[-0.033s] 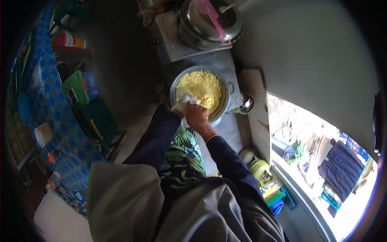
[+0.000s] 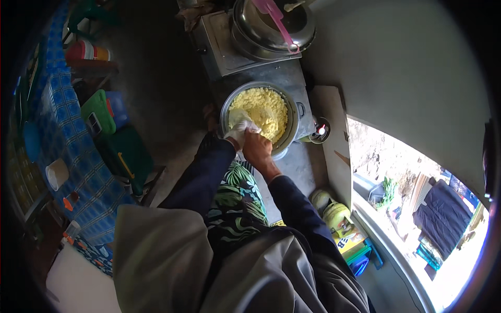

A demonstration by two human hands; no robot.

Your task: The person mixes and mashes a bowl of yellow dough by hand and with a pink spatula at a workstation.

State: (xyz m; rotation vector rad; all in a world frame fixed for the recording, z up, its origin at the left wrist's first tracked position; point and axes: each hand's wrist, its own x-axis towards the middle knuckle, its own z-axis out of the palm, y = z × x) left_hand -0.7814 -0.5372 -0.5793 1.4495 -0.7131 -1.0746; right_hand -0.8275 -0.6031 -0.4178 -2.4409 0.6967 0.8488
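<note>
A round metal pot (image 2: 224,116) holds a heap of yellow, crumbly food (image 2: 266,107). At its near left rim is my left hand (image 2: 241,133), covered by a thin, see-through plastic glove (image 2: 239,118) whose loose end reaches over the food. The plastic hides how the left fingers are bent. My right hand (image 2: 257,148) is closed beside the left wrist, pinching the glove's plastic near the pot's near rim.
Beyond the pot stands a metal stove (image 2: 216,39) with a large lidded pot (image 2: 245,44), a pink spatula (image 2: 279,23) lying on the lid. At right are a wall and a bright window opening (image 2: 386,151). A blue checkered tablecloth (image 2: 78,151) covers a table at left.
The view has shifted slightly. My two hands stay together over the pot's near edge, the right one still at the glove.
</note>
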